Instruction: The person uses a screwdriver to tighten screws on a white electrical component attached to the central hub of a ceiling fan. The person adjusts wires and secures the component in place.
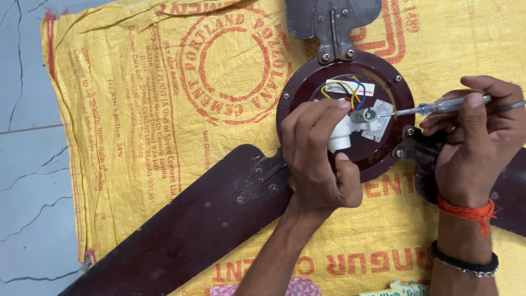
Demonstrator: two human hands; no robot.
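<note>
Two hands: both work at the hub of a dark maroon ceiling fan (345, 109) that lies on a yellow sack on the floor.
Left hand (315, 159): curled over the middle of the hub, fingers and thumb pinching a small white cylindrical part (341, 138).
Right hand (476, 140): closed around a screwdriver (438, 107) with a clear blue-tinted handle; its metal shaft runs from the hand toward the left hand and its tip meets a small grey metal fitting (366, 115) just beyond the left fingertips.
Wires (350, 90): yellow, blue and red loops sit in the open hub just past the left fingers, over a white label.
Hub: round, glossy, with screws around its rim; a grey metal bracket (333, 27) is bolted on at the far side from the left wrist.
Blades: one long maroon blade (186, 225) stretches away on the outer side of the left forearm; another (509, 192) lies under the right wrist.
Wrist: the right one wears an orange thread (468, 210) and a black band (466, 262).
Surface: woven yellow plastic sack (137, 109), creased, printed in red, frayed along its edge.
Floor (27, 164): pale grey tile with thin dark veins, showing beyond the sack's edge, well away from the left hand.
Open room: bare sack lies past the left hand's outer side, between the blade and the sack's far edge.
</note>
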